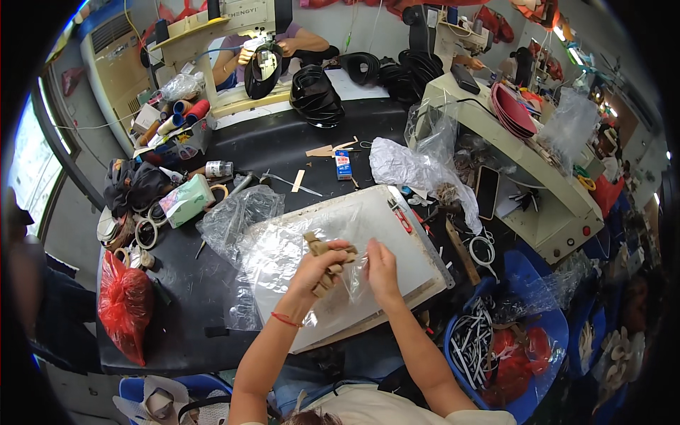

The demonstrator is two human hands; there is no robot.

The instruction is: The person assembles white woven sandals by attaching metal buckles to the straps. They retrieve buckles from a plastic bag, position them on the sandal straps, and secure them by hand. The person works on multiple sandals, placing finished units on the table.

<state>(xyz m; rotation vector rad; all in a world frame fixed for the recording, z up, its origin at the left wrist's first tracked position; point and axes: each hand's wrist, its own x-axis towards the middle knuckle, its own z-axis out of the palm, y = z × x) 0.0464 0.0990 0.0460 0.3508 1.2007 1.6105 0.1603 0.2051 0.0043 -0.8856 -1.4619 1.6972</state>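
Note:
My left hand (320,268) is closed round a bundle of tan fabric strips (319,246), whose ends stick out above and below the fingers. My right hand (381,268) is just to its right, fingers curled together; whatever it pinches is hidden or too small to name. Beneath both hands lies a pale, flat work board (407,262) with a worn edge. Clear plastic film (276,262) covers the board's left part and reaches under the left hand. Red-handled snips (401,218) rest near the board's far right corner.
Crumpled plastic bags (244,212) and a red bag (126,304) lie left. A blue box (343,164) and white crumpled sheet (407,166) sit beyond the board. At right are a phone (486,191), a beige machine (524,198) and a blue bin (545,312). Another person (301,41) works opposite.

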